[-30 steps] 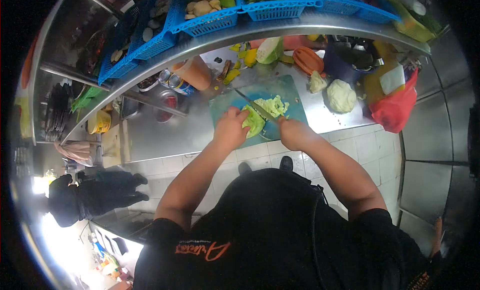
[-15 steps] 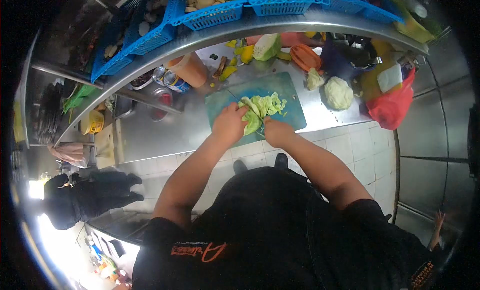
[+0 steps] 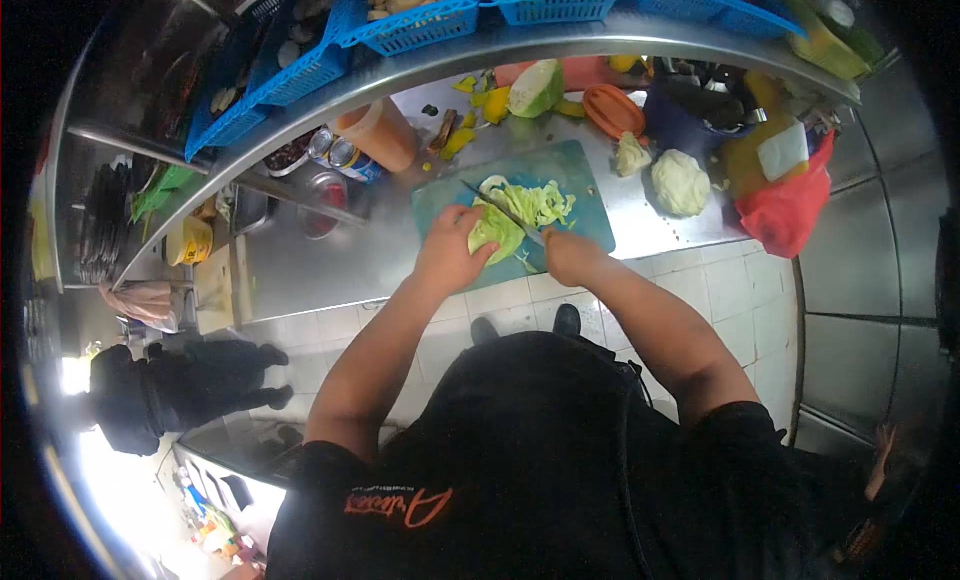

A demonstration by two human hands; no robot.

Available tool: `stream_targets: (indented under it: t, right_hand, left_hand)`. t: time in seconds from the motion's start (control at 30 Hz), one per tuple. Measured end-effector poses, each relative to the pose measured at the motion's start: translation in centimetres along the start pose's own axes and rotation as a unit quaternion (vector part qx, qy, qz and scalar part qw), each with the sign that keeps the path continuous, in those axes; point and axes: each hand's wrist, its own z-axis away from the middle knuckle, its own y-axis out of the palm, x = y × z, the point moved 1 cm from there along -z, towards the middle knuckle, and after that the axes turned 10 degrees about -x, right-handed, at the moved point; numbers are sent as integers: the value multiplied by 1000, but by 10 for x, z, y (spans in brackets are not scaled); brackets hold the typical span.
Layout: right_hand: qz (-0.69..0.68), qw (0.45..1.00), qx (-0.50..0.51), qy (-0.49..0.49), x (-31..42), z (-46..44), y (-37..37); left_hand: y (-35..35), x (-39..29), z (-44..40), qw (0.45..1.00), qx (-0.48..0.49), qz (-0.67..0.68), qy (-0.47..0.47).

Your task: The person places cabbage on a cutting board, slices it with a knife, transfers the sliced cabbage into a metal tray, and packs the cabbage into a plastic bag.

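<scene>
My left hand [image 3: 450,255] is closed around a green cabbage piece [image 3: 496,234] on the teal cutting board [image 3: 577,167], its fingers curled on the left side of the piece. My right hand [image 3: 574,257] grips the handle of a knife [image 3: 513,216]. The blade slants up and left across the cabbage, to the right of my left fingers. Shredded cabbage [image 3: 550,204] lies loose on the board right of the blade. A pale, rounded cabbage [image 3: 680,184] sits on the steel counter to the right, beside a smaller cabbage chunk [image 3: 632,155].
Behind the board are a cut cabbage half [image 3: 537,88], yellow peel pieces [image 3: 495,106] and an orange container [image 3: 377,135]. Blue baskets [image 3: 430,30] line the shelf above. A red plastic bag [image 3: 795,220] hangs at the right edge. Another person [image 3: 180,390] stands at far left.
The knife blade now shows more of its length, lying over the cabbage. My right hand has shifted slightly right, and my left hand slightly left on the cabbage piece.
</scene>
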Motion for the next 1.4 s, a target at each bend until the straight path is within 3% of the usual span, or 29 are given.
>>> stream_targets:
  t: [0.07,0.27,0.37,0.47,0.57,0.77,0.8,0.87,0.97,1.07,1.27,1.4]
  right_hand:
    - [15,1000,-10,-14,10,7,-26]
    - [76,995,50,-48,49,41,-103]
    - [57,996,42,-62,49,34,-83]
    - [31,999,-29,-1,35,-1,4]
    - [12,999,-22,-33,30,-29,30]
    - [28,999,25,-30,51,12,-72]
    - [40,998,33,-39,49,18,-75]
    - [61,995,50,-58,45,27,-73]
    - [7,997,-25,-66,29,9,-9]
    - [-4,1000,-22,-16,27,-27,38]
    - [59,995,61,-57,65,3,-77]
    - [44,997,19,-66,49,5,-22]
  left_hand:
    - [-1,3,3,999,-41,-15,-9]
    - [7,2,-5,999,18,-47,-6]
    - [7,3,-6,999,8,-49,-17]
    - [12,8,-4,999,-6,-43,-27]
    - [14,11,-7,999,18,-45,-25]
    - [6,19,2,998,-51,25,-35]
    - [5,17,3,999,-26,13,-40]
    - [3,14,5,998,28,-11,-48]
    - [16,19,5,997,27,-39,-57]
    - [22,27,4,999,13,-21,-48]
    - [21,27,5,997,3,-5,-80]
    - [19,26,7,997,-2,-12,-81]
